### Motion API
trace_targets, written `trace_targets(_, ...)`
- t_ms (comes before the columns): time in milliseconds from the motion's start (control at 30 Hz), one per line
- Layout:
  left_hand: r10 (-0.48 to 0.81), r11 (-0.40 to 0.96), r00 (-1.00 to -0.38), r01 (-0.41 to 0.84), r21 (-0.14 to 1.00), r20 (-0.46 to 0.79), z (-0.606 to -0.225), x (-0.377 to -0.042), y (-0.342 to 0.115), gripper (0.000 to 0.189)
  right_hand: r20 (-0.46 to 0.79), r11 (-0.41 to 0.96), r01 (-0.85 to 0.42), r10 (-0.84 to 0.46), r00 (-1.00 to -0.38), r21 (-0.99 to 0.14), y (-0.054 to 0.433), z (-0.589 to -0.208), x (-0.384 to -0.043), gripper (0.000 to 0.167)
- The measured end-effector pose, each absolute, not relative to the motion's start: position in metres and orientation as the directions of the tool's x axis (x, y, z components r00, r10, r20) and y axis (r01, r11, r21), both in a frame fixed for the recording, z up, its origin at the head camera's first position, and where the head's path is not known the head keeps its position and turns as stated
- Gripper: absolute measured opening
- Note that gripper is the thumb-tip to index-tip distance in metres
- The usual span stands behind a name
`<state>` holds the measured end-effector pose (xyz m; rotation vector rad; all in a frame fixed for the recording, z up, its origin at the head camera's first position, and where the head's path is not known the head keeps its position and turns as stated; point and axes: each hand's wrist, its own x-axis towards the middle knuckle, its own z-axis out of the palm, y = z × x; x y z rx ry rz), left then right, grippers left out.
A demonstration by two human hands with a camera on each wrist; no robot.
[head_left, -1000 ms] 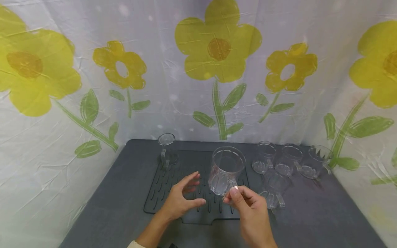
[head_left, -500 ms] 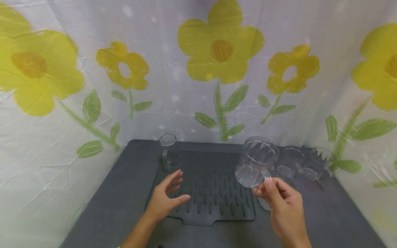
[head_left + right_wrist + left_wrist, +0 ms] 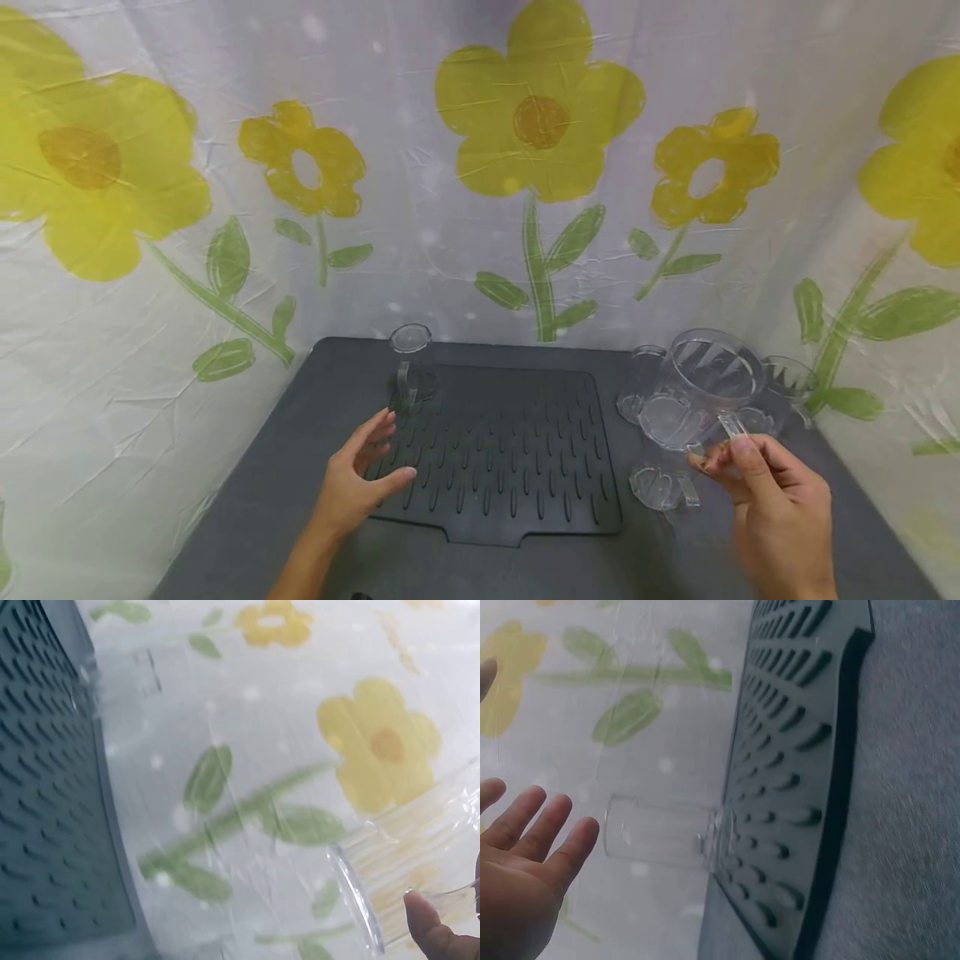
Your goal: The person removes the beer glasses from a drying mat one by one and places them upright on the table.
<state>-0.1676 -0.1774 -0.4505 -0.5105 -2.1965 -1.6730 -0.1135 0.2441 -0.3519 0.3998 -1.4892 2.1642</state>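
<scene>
My right hand (image 3: 780,500) pinches the handle of a clear mug (image 3: 675,421), thumb on top. The mug is held upright, rim up, over the table's right side, in front of other clear mugs. In the right wrist view the held mug (image 3: 405,862) shows at the lower right beside the thumb. My left hand (image 3: 348,487) hovers near the left edge of a dark ridged drying mat (image 3: 487,521), fingers loosely bent and holding nothing. In the left wrist view a clear mug (image 3: 660,832) stands on the mat beyond the left hand's spread fingers.
That clear mug (image 3: 422,367) stands at the mat's back left corner. Right of the mat are a clear mug (image 3: 633,392) at the back, another (image 3: 656,490) nearer me, and one (image 3: 791,383) at far right. A flowered curtain (image 3: 420,250) surrounds the dark table (image 3: 247,492).
My right hand has carried the mug rightward from over the mat to in front of the mugs on the right. My left hand has drawn back to the left, still holding nothing.
</scene>
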Motion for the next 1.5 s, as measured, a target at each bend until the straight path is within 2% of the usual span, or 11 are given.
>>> trace_targets(200, 0.039, 0.269, -0.897, 0.434, 0.860, 0.440, -0.463, -0.167, -0.185, 0.081, 0.540, -0.412, -0.580, 0.222, -0.812, -0.702, 0.276, -0.363, -0.113, 0.022)
trace_targets(500, -0.016, 0.244, -0.892, 0.435, 0.867, 0.453, -0.478, -0.165, -0.196, 0.082, 0.452, -0.394, -0.595, 0.401, -0.797, -0.700, 0.307, -0.380, -0.111, 0.019)
trace_targets(700, -0.053, 0.290, -0.921, 0.356, 0.888, 0.386, -0.483, -0.165, -0.200, 0.081, 0.515, -0.461, -0.662, 0.416, -0.749, -0.591, 0.323, -0.397, -0.115, 0.020)
trace_targets(767, -0.072, 0.309, -0.929, 0.325, 0.894, 0.363, -0.485, -0.163, -0.199, 0.081, 0.514, -0.458, -0.668, 0.426, -0.744, -0.586, 0.327, -0.403, -0.116, 0.020)
trace_targets(1100, -0.115, 0.333, -0.962, 0.199, 0.922, 0.249, -0.513, -0.168, -0.212, 0.083, 0.449, -0.507, -0.620, 0.429, -0.784, -0.599, 0.340, -0.435, -0.125, 0.021)
trace_targets(1300, -0.071, 0.386, -0.984, 0.125, 0.914, 0.165, -0.524, -0.167, -0.218, 0.092, 0.458, -0.679, -0.557, 0.348, -0.818, -0.479, 0.348, -0.459, -0.131, 0.025)
trace_targets(1500, -0.036, 0.405, -0.994, 0.076, 0.911, 0.099, -0.529, -0.167, -0.219, 0.098, 0.423, -0.721, -0.535, 0.360, -0.832, -0.440, 0.354, -0.476, -0.137, 0.027)
